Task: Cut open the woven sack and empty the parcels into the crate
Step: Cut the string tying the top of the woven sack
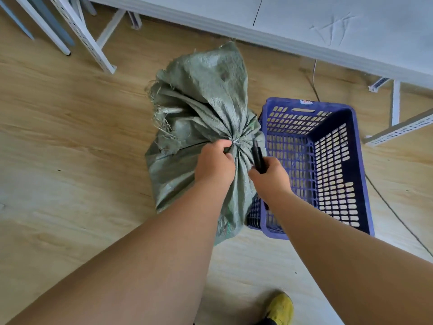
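Note:
A grey-green woven sack (199, 102) stands on the wooden floor, its neck gathered and bound with a thin white tie (236, 143). My left hand (215, 163) grips the bunched neck just below the tie. My right hand (269, 175) holds a black cutting tool (257, 158) whose tip lies against the sack's neck, right of the tie. A blue slotted plastic crate (328, 160) sits on the floor directly right of the sack, touching it, and holds nothing. The parcels are hidden inside the sack.
A white table (328, 31) runs along the back, with white perforated metal legs (89, 36) at the left and right. A thin cable (314, 78) trails on the floor behind and right of the crate. My yellow shoe (281, 308) shows at the bottom.

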Demonstrator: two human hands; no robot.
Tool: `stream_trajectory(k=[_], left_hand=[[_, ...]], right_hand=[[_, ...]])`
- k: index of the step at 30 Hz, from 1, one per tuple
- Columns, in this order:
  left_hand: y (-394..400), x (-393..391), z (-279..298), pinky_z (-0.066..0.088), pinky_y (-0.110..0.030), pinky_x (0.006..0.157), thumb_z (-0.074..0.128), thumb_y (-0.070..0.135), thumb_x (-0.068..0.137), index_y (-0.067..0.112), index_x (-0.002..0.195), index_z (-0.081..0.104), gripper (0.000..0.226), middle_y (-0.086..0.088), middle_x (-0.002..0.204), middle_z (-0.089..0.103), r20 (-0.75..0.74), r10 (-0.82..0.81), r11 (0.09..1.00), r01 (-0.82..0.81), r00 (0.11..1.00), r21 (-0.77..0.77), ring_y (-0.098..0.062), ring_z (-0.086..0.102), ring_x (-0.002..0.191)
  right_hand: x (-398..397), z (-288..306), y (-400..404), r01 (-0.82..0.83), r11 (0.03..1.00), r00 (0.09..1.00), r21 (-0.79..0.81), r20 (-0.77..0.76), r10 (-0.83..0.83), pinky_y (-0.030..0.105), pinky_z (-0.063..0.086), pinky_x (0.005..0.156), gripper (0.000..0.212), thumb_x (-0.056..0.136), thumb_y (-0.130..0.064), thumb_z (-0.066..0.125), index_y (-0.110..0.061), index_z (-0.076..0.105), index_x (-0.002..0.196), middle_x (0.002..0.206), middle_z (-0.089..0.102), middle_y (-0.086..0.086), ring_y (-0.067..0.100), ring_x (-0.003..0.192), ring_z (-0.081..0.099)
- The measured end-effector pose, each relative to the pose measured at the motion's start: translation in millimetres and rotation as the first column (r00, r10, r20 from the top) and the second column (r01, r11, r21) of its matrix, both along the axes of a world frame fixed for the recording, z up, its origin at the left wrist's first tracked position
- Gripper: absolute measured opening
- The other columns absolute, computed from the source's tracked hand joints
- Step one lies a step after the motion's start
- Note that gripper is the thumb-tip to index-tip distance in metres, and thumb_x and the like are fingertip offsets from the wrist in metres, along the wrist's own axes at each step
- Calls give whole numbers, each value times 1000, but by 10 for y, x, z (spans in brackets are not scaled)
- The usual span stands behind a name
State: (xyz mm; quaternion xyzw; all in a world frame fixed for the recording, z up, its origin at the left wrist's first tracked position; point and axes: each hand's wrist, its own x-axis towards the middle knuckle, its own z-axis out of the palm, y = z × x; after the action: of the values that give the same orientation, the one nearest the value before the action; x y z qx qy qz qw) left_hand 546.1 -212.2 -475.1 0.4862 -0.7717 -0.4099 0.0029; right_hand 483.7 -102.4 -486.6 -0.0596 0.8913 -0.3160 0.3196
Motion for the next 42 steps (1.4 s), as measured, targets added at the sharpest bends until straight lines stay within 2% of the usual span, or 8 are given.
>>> stream_trajectory(k=[11,17,21,24,27,29,34,42], left_hand=[[-106,-544,-939,39,-35,60,65,37,84,25,104,41,33,-2,115,44,-223,121,944,-182,967,-276,-30,59,82],[-329,-593,-1158,32,-23,65,55,13,90,24,93,52,11,-2,109,53,-408,83,962,-180,909,-204,-18,51,75],[-465,-436,-1209,41,-18,70,51,10,93,34,87,66,29,7,100,66,-526,61,992,-111,848,-65,-11,59,86],[-469,-225,-1143,40,-8,53,45,9,95,35,94,71,37,13,92,65,-564,103,994,-101,819,35,1,55,60],[-421,-34,-1099,50,-17,77,40,5,95,34,108,71,45,7,115,58,-579,53,998,-66,814,0,-12,63,91],[-415,75,-1060,44,-12,90,45,12,95,33,117,66,37,3,121,46,-588,2,999,-32,809,-40,1,57,97],[-440,307,-1104,44,-20,96,71,24,82,33,135,53,56,-1,126,41,-510,-96,989,26,855,-144,-9,56,100],[-520,439,-1227,47,-18,93,60,6,84,34,130,58,53,10,126,60,-575,-64,998,36,815,-61,-3,61,105]], right_hand=[[-441,-1051,-506,44,916,947,-398,-277,-165,2,35,56,25,80,-32,72,-31,51,95,76,57,-22,-15,67,50],[-499,-1309,-658,169,821,940,-546,-161,-301,27,46,70,27,77,-43,74,-28,58,91,80,64,-14,1,74,60],[-442,-1261,-713,210,777,941,-594,-94,-326,39,54,85,39,73,-48,76,-25,59,100,89,66,-9,11,84,65],[-328,-1160,-716,256,752,941,-608,-20,-337,42,54,89,48,72,-49,77,-20,60,106,95,68,-4,15,89,66],[-165,-1100,-746,271,729,945,-628,29,-326,40,56,85,38,71,-49,78,-22,66,96,89,72,-2,15,84,68],[-90,-1089,-793,260,722,951,-641,40,-307,38,58,81,26,73,-43,78,-23,70,89,84,73,-2,14,79,69],[10,-1118,-858,242,702,962,-669,70,-265,44,58,82,16,77,-28,76,-22,71,91,86,73,5,24,84,70],[94,-1175,-773,88,740,994,-667,14,-106,39,51,67,29,78,-24,77,-7,64,98,78,63,8,19,67,58]])
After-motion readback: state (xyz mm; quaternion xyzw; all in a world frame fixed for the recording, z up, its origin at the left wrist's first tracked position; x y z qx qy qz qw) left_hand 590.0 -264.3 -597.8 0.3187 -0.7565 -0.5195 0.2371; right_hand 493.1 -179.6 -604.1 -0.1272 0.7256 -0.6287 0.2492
